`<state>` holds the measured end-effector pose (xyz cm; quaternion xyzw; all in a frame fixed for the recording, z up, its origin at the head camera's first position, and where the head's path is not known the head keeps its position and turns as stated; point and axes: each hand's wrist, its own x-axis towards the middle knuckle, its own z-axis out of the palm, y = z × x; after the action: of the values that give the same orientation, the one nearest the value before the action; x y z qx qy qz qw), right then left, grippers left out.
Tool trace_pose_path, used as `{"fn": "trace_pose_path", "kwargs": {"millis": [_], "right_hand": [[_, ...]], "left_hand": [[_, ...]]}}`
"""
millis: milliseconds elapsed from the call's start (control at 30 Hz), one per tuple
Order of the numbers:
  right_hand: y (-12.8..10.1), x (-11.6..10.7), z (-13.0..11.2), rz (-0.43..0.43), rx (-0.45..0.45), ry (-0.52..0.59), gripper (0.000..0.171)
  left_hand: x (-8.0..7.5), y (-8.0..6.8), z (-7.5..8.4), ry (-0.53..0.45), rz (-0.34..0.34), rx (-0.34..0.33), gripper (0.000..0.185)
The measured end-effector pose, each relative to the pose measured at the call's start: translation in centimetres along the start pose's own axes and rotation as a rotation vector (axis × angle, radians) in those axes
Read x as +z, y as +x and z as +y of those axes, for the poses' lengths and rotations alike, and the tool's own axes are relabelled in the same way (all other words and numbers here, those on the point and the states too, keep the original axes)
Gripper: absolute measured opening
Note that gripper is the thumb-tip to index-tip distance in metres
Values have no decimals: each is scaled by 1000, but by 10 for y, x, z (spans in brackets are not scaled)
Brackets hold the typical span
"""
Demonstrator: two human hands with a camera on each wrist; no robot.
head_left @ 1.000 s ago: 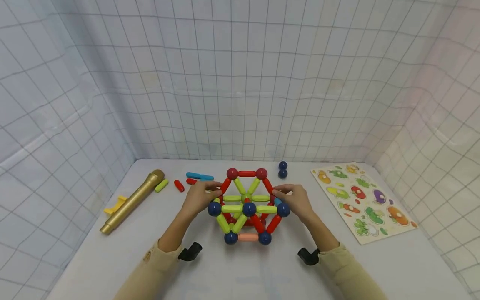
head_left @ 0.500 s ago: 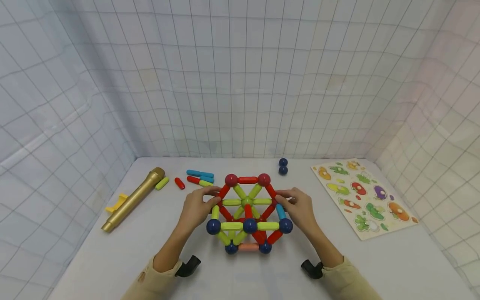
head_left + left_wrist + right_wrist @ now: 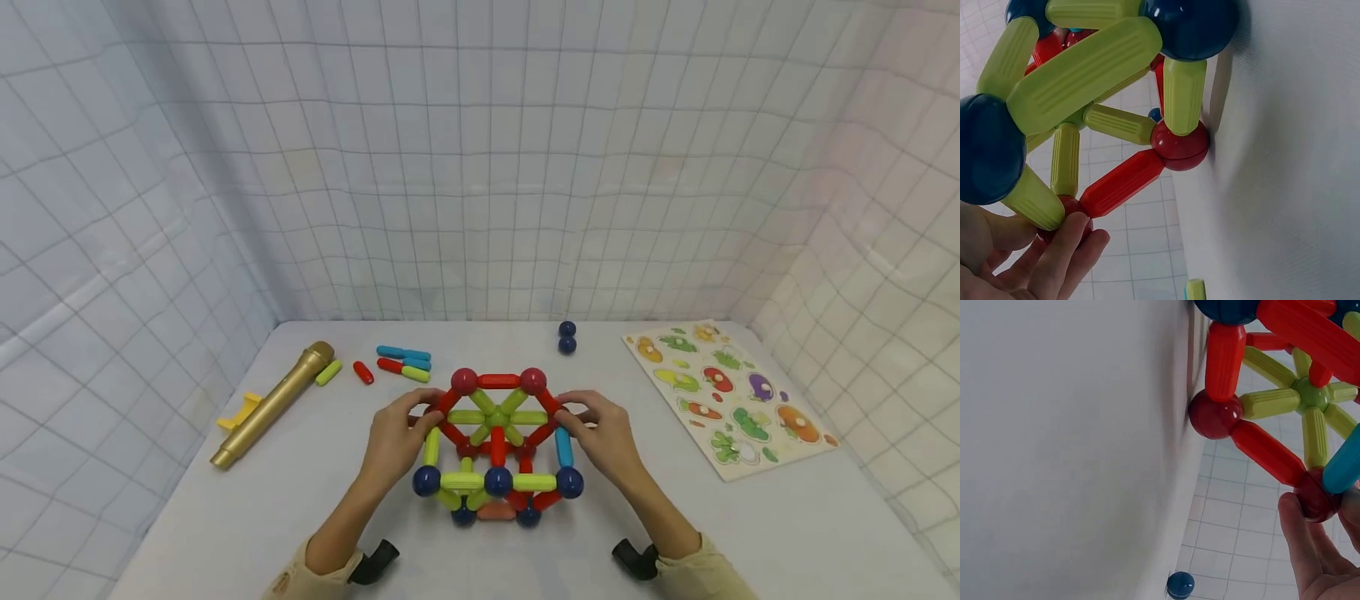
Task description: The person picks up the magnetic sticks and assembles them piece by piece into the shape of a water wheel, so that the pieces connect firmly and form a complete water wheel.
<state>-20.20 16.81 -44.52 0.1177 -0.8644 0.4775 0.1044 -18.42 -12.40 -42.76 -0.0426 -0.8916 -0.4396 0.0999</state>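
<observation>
A structure of magnetic building sticks and balls (image 3: 497, 418) stands on the white table between both hands. Its far side is a hexagon of red sticks and red balls, with yellow-green spokes meeting at a green ball. Blue balls (image 3: 427, 481) and yellow-green sticks make up the near side. My left hand (image 3: 392, 435) pinches a red ball (image 3: 1067, 220) at the left corner of the hexagon between thumb and fingers. Across from it, my right hand (image 3: 609, 435) pinches the red ball (image 3: 1317, 495) at the right corner, beside a light-blue stick (image 3: 564, 448).
Loose sticks (image 3: 403, 367) in red, blue and yellow-green lie behind the left hand. Further left are a gold microphone (image 3: 273, 404) and a yellow piece (image 3: 242, 412). Two blue balls (image 3: 567, 337) sit at the back. A vegetable puzzle board (image 3: 727, 400) lies right.
Both hands and the structure have come nearer to the person. The structure has tilted, its near row of blue balls dropping lower in view. Both hands keep their hold.
</observation>
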Motion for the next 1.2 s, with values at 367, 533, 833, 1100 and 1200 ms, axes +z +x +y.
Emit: {"fn": "trace_pose_path", "kwargs": {"millis": [367,533,833,1100,1200], "right_hand": [[-2,-10,-6,-113,59,-7,21],[-1,-14,-6,-135,55,-2,23],[-2,-14,-5,-193,65,-10,26],[-2,-15,-6,-215,39,-29,27],[-1,-15,-7,-217,22,-29,28]], "left_hand": [[-2,-1,4,21,-14,23,30],[-20,14,-2,-35,-228,-1,35],[-64,100,-71,508,-221,-159,32],[-59,130,-102,683,-293,-271,32],[-58,129,-102,652,-250,-244,23]]}}
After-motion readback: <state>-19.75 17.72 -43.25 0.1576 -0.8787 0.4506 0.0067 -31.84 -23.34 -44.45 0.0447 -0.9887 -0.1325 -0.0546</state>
